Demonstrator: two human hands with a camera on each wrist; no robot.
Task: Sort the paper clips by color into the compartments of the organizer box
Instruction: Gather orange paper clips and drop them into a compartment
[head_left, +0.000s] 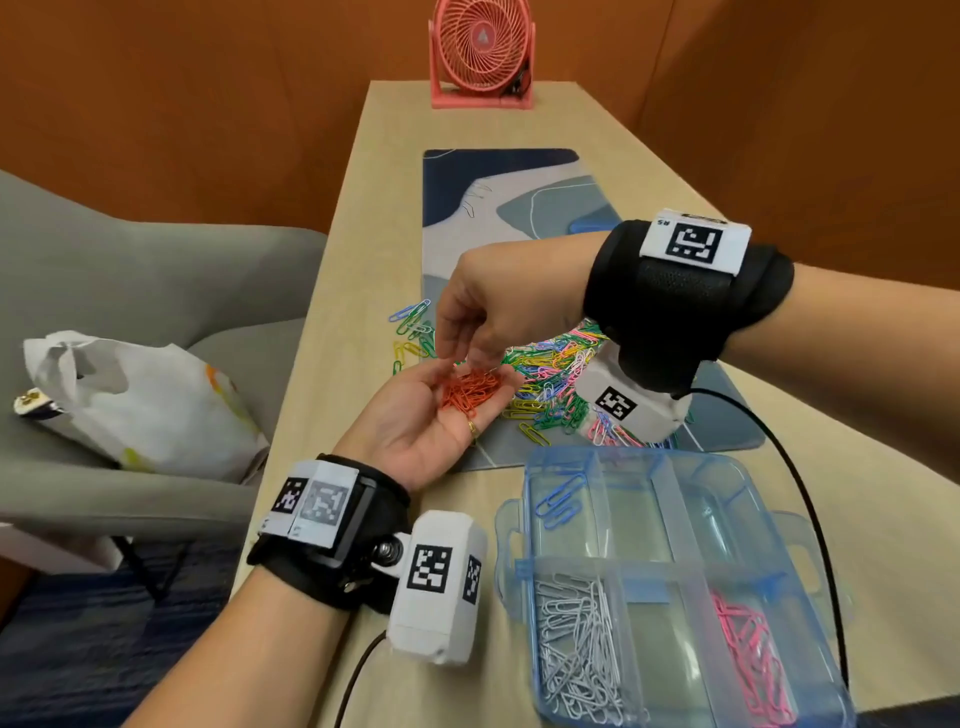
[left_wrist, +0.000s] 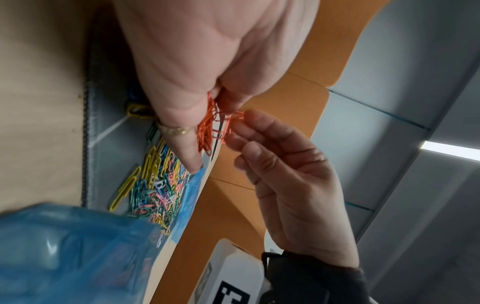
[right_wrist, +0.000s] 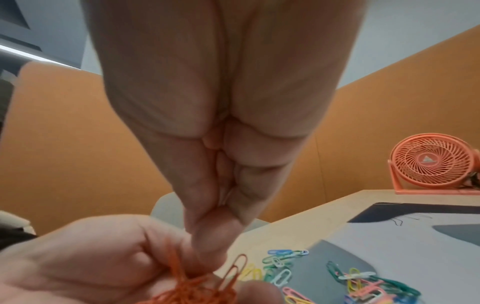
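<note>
Head view: left hand (head_left: 415, 421) cups thin looped orange clips (head_left: 470, 391); right hand (head_left: 498, 306) grip pinches one.

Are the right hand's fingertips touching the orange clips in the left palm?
Touching. The left wrist view shows the right hand fingertips pinching a clip of the orange clips bunched in the left hand.
</note>
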